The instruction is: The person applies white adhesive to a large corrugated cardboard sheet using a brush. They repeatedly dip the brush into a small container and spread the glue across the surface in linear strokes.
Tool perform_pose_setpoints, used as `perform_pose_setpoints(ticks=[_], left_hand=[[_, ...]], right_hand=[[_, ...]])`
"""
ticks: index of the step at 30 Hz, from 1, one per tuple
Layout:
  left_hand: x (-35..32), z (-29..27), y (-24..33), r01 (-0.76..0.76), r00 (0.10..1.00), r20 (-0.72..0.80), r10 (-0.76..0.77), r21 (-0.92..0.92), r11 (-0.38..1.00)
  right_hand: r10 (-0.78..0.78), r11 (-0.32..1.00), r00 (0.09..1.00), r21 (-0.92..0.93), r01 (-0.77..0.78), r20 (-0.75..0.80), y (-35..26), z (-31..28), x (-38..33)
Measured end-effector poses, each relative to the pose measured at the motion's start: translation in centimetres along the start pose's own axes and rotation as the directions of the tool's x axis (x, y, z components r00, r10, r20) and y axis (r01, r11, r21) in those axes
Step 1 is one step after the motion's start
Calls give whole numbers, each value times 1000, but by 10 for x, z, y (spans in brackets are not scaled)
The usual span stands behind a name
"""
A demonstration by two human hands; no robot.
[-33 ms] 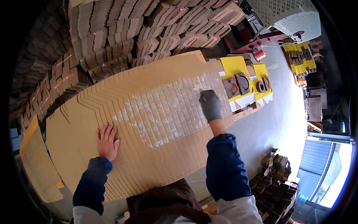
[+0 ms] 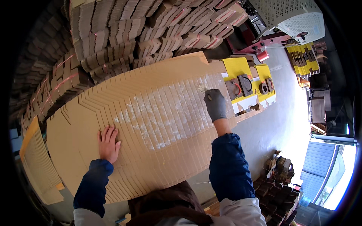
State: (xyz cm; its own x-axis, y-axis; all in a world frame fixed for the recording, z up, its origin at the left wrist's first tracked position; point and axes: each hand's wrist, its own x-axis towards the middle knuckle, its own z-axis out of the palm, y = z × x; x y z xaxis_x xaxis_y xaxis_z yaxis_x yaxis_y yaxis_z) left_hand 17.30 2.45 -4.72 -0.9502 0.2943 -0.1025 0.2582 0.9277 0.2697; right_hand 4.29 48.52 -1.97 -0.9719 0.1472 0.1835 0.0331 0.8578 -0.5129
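Observation:
Overlapping flat brown cardboard sheets [image 2: 86, 139] lie fanned out before me, their edges stepped like shingles. A band of wet white paste [image 2: 160, 116] runs across their middle. My bare left hand [image 2: 108, 145] rests flat on the sheets left of the paste, fingers outstretched. At the right end of the band, my right hand [image 2: 215, 106], in a dark grey glove, is closed round a brush. Only the pale bristles of the brush [image 2: 203, 88] show beyond the fist; the fingers hide its handle. The bristles are over the pasted sheets; whether they touch cannot be made out.
Yellow-and-white cartons [image 2: 236, 67] beyond the sheets carry tape rolls [image 2: 263, 87] and dark blocks. Bundled cardboard stacks [image 2: 109, 34] rise along the far side and left. A white perforated machine guard [image 2: 298, 22] stands far right. Dark stacked pieces [image 2: 277, 192] sit on the floor near right.
My right hand and the brush have shifted slightly right. The left hand stays in place on the cardboard.

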Motion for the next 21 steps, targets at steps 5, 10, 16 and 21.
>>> perform_pose_setpoints(ticks=[5, 10, 16, 21], left_hand=[[-3, 0, -2, 6, 1000, -16, -6, -7, 1000], [-2, 1, -2, 6, 1000, -21, -7, -5, 1000], [-4, 1, -3, 0, 1000, -27, 0, 0, 1000], [-2, 0, -2, 0, 1000, -22, 0, -1, 1000]], right_hand=[[-101, 993, 993, 76, 96, 66, -12, 12, 20], [-21, 999, 998, 44, 18, 63, 14, -10, 54], [-45, 971, 945, 238, -36, 325, 0, -9, 80], [-16, 992, 950, 125, -24, 311, 9, -21, 105]])
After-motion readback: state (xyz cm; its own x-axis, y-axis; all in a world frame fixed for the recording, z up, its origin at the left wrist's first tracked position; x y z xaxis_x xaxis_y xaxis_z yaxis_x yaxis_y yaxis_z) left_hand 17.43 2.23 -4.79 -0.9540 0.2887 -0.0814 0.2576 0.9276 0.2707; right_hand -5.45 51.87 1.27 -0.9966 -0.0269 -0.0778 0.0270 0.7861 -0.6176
